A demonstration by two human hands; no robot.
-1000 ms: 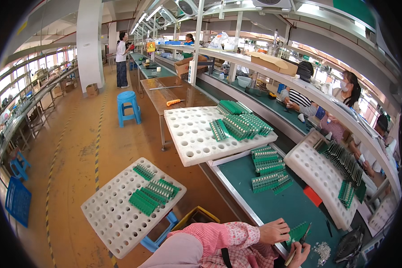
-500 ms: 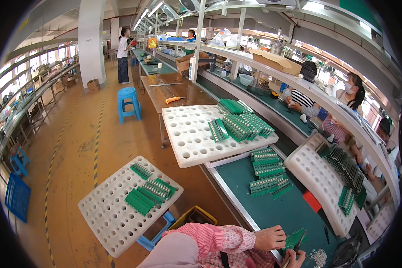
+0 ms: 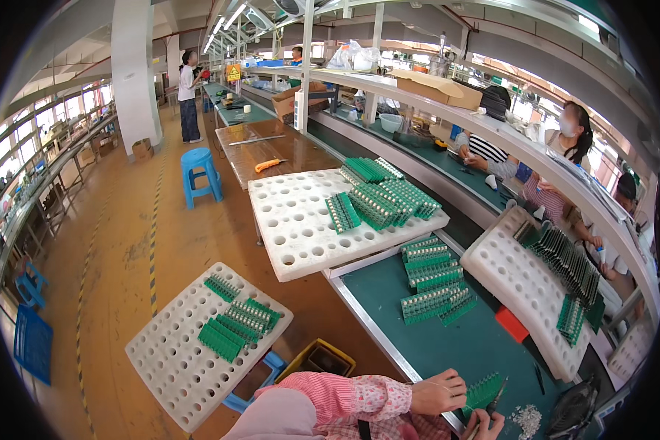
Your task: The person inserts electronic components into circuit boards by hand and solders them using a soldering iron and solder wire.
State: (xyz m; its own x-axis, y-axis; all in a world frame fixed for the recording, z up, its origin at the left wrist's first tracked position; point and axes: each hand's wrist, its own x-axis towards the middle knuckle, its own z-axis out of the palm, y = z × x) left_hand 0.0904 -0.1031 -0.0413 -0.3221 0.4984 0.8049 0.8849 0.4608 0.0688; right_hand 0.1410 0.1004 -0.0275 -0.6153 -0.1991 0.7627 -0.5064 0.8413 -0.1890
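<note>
My left hand, in a pink striped sleeve, grips a small green circuit board over the green work mat at the lower edge. My right hand is just below the board, mostly cut off by the frame edge, and holds a thin dark tool against it. A small pile of pale clippings lies to the right of my hands. Rows of green boards lie on the mat ahead of me.
White foam trays with holes hold more green boards: one on the bench ahead, one low on a blue stool at left, one at right. A yellow bin sits below the bench. Other people sit across the line at right.
My view has tipped slightly, so the bench and trays sit a little higher in the picture. My hands stay together on the green board near the lower edge.
</note>
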